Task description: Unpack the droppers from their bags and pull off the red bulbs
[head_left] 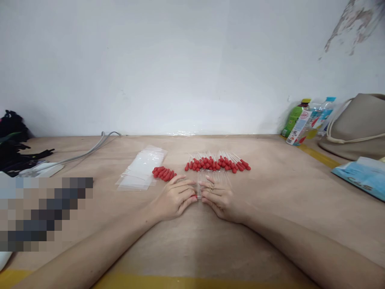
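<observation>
In the middle of the table my left hand [179, 196] and my right hand [219, 197] face each other, fingertips nearly meeting. My left fingers are closed on a red rubber bulb [195, 196], mostly hidden by them. A clear thin tube [199, 197] runs from it into my right fingers, which pinch it. Several loose red bulbs [162, 173] lie just beyond my left hand. Behind my right hand is a row of droppers [210, 163], red bulbs on clear tubes. Bare clear tubes [221, 176] lie partly under my right hand.
Clear plastic bags [141, 168] lie stacked left of the bulbs. A grey cable [90, 150] and black cloth [13, 132] are at the far left. Bottles [296, 120], a beige bag [357, 120] and a blue packet [362, 176] stand or lie on the right. A white wall [180, 72] closes the back.
</observation>
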### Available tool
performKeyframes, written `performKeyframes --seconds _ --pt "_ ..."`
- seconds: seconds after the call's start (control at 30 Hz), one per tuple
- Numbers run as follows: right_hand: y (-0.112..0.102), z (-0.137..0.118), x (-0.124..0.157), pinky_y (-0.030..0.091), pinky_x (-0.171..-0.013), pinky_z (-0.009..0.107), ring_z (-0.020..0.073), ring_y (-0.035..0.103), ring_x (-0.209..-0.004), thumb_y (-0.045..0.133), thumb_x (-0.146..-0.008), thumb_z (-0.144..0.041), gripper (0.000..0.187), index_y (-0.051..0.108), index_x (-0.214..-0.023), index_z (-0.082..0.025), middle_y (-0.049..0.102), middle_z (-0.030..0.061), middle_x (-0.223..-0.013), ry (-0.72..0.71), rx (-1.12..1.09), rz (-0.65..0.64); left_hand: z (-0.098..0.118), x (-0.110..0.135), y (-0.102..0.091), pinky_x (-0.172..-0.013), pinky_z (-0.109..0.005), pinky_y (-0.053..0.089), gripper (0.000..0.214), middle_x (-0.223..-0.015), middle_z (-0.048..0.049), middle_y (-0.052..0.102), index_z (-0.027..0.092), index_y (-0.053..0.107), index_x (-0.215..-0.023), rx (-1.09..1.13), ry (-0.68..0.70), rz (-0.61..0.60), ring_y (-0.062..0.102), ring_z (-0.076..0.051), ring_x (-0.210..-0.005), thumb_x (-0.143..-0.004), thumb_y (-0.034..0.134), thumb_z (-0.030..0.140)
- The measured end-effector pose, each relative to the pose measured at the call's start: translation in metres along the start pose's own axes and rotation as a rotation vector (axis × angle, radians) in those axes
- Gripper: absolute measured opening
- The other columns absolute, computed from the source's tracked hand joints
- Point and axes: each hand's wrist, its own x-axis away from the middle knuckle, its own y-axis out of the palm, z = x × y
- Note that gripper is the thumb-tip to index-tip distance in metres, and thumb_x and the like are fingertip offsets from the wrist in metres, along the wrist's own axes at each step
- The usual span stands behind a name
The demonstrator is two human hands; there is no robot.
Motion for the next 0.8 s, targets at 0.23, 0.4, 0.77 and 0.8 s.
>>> performKeyframes --seconds 0.23,0.4,0.77,0.8 --pt "-0.001 0.001 0.004 0.038 -0.102 0.038 0.0173 0.052 -0.109 0.047 -0.083 -0.011 0.016 0.059 -0.094 -0.013 0.065 0.0086 -0.098 -0.046 0.06 0.007 0.002 0.0 -0.003 -0.101 -0.038 0.031 0.017 -0.083 -0.0009 0.068 0.018 0.059 -0.084 0.013 0.007 -0.01 0.054 -0.016 -0.106 -0.087 0.043 0.02" --pt "-0.002 0.001 0.006 0.041 -0.099 0.036 0.0157 0.059 -0.096 0.05 -0.081 -0.01 0.015 0.059 -0.093 -0.011 0.066 0.0093 -0.094 -0.086 0.088 0.044 0.003 0.001 -0.006 -0.104 -0.038 0.029 0.018 -0.097 -0.0031 0.067 0.017 0.059 -0.09 0.016 0.049 0.022 0.052 -0.016 -0.11 -0.088 0.041 0.02" --pt "-0.005 -0.001 0.011 0.043 -0.097 0.041 0.0189 0.057 -0.101 0.052 -0.078 -0.006 0.024 0.057 -0.101 -0.01 0.065 0.0116 -0.101 -0.14 0.081 0.089 0.002 0.006 -0.009 -0.107 -0.039 0.026 0.014 -0.104 -0.0066 0.065 0.014 0.057 -0.087 -0.021 0.142 0.026 0.049 -0.017 -0.114 -0.087 0.045 0.02" --pt "-0.006 -0.002 0.011 0.043 -0.097 0.041 0.0191 0.057 -0.101 0.052 -0.078 -0.006 0.024 0.057 -0.101 -0.009 0.065 0.0118 -0.101 -0.139 0.08 0.082 0.002 0.006 -0.01 -0.107 -0.039 0.026 0.014 -0.104 -0.0065 0.065 0.014 0.057 -0.087 -0.021 0.15 0.029 0.049 -0.017 -0.114 -0.087 0.045 0.02"
